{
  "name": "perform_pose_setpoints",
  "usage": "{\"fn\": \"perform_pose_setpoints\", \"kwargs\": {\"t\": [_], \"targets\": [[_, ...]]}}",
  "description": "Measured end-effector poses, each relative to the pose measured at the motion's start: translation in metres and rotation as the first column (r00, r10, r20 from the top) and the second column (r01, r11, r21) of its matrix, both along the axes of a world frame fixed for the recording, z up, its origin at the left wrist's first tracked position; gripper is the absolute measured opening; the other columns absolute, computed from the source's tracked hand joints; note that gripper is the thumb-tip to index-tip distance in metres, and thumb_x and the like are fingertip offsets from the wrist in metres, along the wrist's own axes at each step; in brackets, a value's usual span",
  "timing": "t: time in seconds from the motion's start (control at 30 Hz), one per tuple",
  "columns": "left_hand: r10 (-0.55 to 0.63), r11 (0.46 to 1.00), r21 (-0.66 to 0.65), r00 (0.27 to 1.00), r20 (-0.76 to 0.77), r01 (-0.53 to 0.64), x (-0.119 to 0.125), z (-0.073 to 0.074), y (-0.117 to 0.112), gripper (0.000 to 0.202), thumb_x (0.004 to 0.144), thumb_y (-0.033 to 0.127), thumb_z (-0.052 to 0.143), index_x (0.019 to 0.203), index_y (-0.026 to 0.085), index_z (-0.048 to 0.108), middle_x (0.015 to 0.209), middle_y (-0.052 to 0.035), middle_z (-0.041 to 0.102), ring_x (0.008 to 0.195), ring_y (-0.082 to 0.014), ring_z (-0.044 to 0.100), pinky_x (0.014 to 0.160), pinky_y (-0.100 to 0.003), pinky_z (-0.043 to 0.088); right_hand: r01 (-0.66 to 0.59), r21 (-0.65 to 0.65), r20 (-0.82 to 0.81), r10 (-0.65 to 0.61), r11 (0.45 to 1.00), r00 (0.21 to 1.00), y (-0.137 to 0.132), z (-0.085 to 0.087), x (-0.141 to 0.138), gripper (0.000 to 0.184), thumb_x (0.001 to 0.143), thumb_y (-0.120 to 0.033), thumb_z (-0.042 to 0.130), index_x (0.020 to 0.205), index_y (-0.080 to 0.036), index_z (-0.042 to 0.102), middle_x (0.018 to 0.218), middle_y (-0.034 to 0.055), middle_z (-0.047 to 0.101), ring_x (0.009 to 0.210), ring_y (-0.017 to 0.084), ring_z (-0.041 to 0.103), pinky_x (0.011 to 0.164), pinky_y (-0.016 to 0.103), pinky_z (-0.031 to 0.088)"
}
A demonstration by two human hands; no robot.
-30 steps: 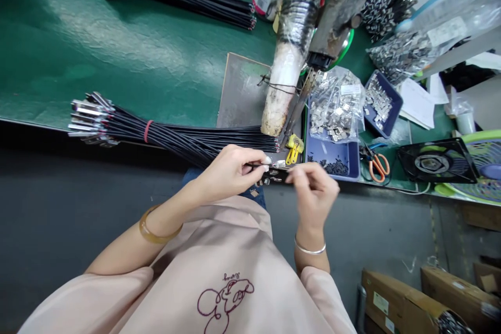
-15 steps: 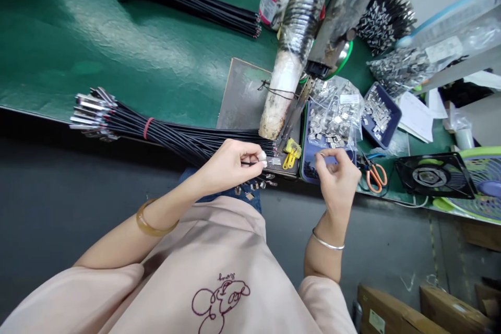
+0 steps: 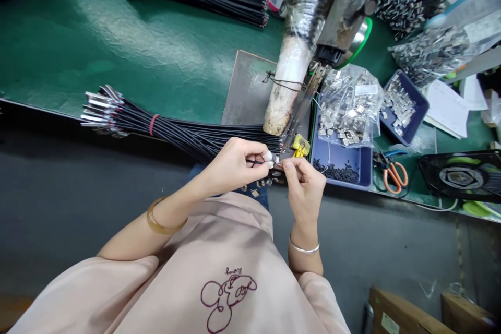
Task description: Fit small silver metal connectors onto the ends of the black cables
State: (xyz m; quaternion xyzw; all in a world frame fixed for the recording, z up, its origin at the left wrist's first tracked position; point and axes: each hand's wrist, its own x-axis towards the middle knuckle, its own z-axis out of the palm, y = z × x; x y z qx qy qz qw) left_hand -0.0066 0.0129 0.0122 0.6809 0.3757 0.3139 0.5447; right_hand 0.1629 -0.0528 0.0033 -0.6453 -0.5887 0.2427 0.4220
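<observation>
My left hand (image 3: 238, 167) is closed on a black cable (image 3: 255, 161), with white covers on the thumb and fingertip. A small metal connector (image 3: 276, 159) sticks out past these fingertips. My right hand (image 3: 305, 182) pinches close to the connector; a thin silvery wire (image 3: 329, 154), which looks like solder, runs to its fingers. What lies right between the right fingertips is too small to make out. Just behind both hands lies a banded bundle of black cables (image 3: 176, 133), with metal plugs at its left end. A yellow clip-like piece (image 3: 300, 146) is near the right fingertips.
A taped hose (image 3: 284, 88) and a metal rod (image 3: 307, 96) come down over a grey board (image 3: 246, 83). To the right are a blue tray (image 3: 366, 167) with small black parts, a bin of metal shells (image 3: 403, 104), orange-handled pliers (image 3: 395, 177) and a fan (image 3: 462, 175).
My right hand has moved left from the tray's edge to the connector at my left fingertips. The left hand keeps its hold on the cable. The whole view has shifted slightly.
</observation>
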Motion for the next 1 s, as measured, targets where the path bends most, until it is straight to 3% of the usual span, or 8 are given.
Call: {"fn": "perform_pose_setpoints", "kwargs": {"t": [0.23, 0.5, 0.73, 0.8, 0.9, 1.0], "targets": [[0.022, 0.997, 0.072, 0.998, -0.053, -0.018, 0.001, -0.001, -0.001, 0.015, 0.073, 0.011, 0.057, 0.059, 0.013, 0.05, 0.056, 0.0056, 0.036, 0.056, -0.0062, 0.03, 0.049, -0.018, 0.024, -0.007, 0.028, 0.058, 0.005, 1.0, 0.998, 0.0, 0.001, 0.0, 0.027, 0.098, -0.034, 0.055, 0.079, -0.018, 0.066, 0.063, -0.005, 0.053, 0.052, 0.006, 0.037, 0.052, 0.023, 0.032], [0.02, 0.991, 0.13, 0.996, -0.083, -0.009, 0.001, -0.001, -0.001, 0.017, 0.074, 0.012, 0.057, 0.059, 0.014, 0.048, 0.055, 0.0057, 0.035, 0.056, -0.0066, 0.029, 0.05, -0.019, 0.024, -0.023, 0.088, 0.136, 0.011, 0.996, 0.991, 0.002, 0.002, -0.004, 0.026, 0.098, -0.032, 0.057, 0.077, -0.018, 0.064, 0.066, -0.0041, 0.058, 0.053, 0.007, 0.043, 0.051, 0.022, 0.033], [-0.014, 0.985, 0.171, 0.998, -0.065, 0.025, -0.003, -0.001, 0.0, 0.016, 0.08, 0.013, 0.058, 0.065, 0.011, 0.063, 0.054, 0.0052, 0.043, 0.053, -0.0062, 0.032, 0.05, -0.02, 0.026, -0.042, 0.245, 0.29, -0.032, 0.969, 0.957, -0.001, 0.0, -0.007, 0.021, 0.093, -0.025, 0.065, 0.073, -0.019, 0.062, 0.064, -0.0044, 0.059, 0.054, 0.007, 0.048, 0.054, 0.022, 0.036], [-0.005, 0.991, 0.137, 1.0, -0.026, 0.009, -0.004, -0.001, 0.0, 0.014, 0.084, 0.017, 0.06, 0.075, 0.01, 0.07, 0.057, 0.0036, 0.052, 0.054, -0.0064, 0.037, 0.051, -0.019, 0.029, 0.043, 0.319, 0.208, -0.114, 0.947, 0.971, -0.005, 0.004, -0.005, 0.017, 0.092, -0.029, 0.064, 0.078, -0.02, 0.065, 0.06, -0.0059, 0.055, 0.048, 0.006, 0.044, 0.048, 0.023, 0.033], [0.014, 0.996, 0.082, 1.0, 0.027, -0.016, -0.003, 0.0, -0.001, 0.015, 0.085, 0.02, 0.063, 0.08, 0.01, 0.073, 0.06, 0.0026, 0.056, 0.055, -0.0065, 0.04, 0.051, -0.019, 0.031, 0.255, 0.479, -0.085, -0.245, 0.84, 0.966, -0.01, 0.014, -0.002, 0.015, 0.095, -0.03, 0.055, 0.092, -0.02, 0.066, 0.054, -0.0082, 0.05, 0.039, 0.006, 0.041, 0.039, 0.021, 0.027], [0.029, 0.998, 0.056, 0.998, 0.054, -0.032, -0.001, 0.001, -0.003, 0.017, 0.087, 0.02, 0.062, 0.076, 0.01, 0.071, 0.059, 0.003, 0.052, 0.056, -0.0063, 0.038, 0.051, -0.019, 0.03, 0.356, 0.534, -0.217, -0.282, 0.767, 0.935, -0.011, 0.021, -0.002, 0.01, 0.096, -0.022, 0.052, 0.103, -0.02, 0.059, 0.062, -0.0073, 0.064, 0.034, 0.005, 0.044, 0.034, 0.019, 0.028]]}}
